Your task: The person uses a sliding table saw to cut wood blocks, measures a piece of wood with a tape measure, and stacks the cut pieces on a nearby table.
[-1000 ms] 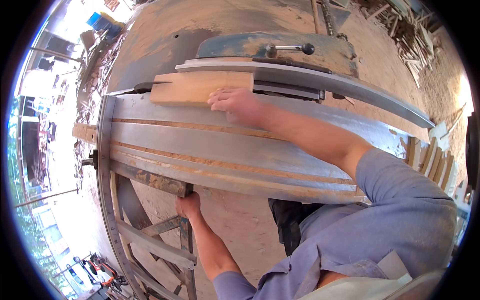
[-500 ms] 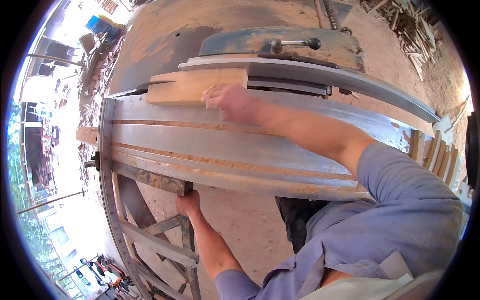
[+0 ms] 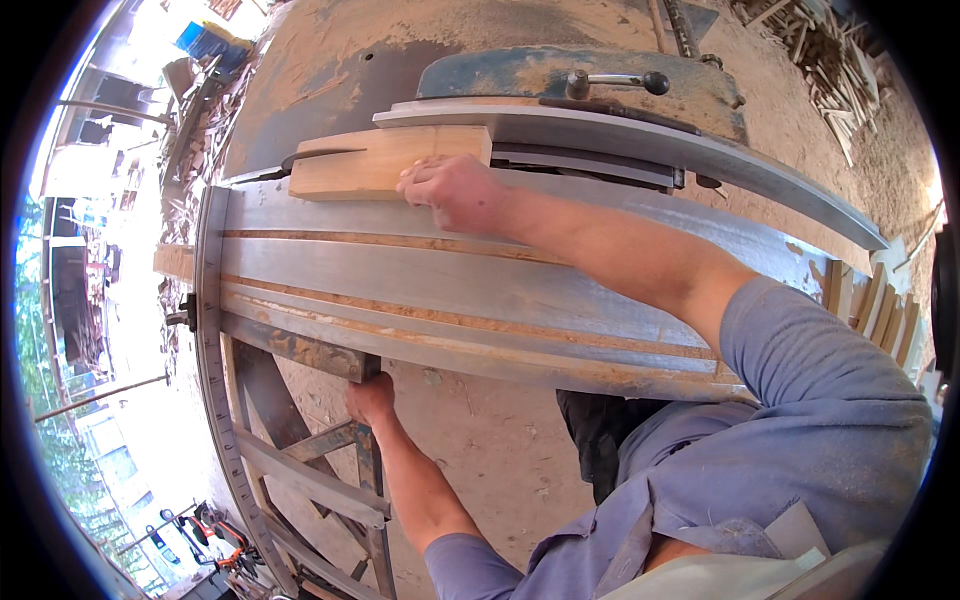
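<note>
A pale wooden block (image 3: 350,172) lies on the grey metal sliding table (image 3: 400,270) of a table saw. My right hand (image 3: 455,193) grips the block's right part, fingers bent over its top and near side. A thin dark blade-like plate (image 3: 320,153) stands at the block's left part, along a slot line in its top. Below the table's near edge, my left hand (image 3: 371,398) is closed at the end of a worn metal bar (image 3: 300,350); its fingers are partly hidden under the bar.
A long metal fence (image 3: 600,130) runs behind the block, with a blue-green housing and ball-ended lever (image 3: 615,82) beyond. A ruled crossbar (image 3: 210,300) edges the table's left. Wood strips (image 3: 880,305) stand at the right; scrap wood (image 3: 830,70) is piled far right.
The block, my right hand and the sliding table have shifted left relative to the fence. The dark plate now reaches farther along the block. My left hand has kept its hold on the bar.
</note>
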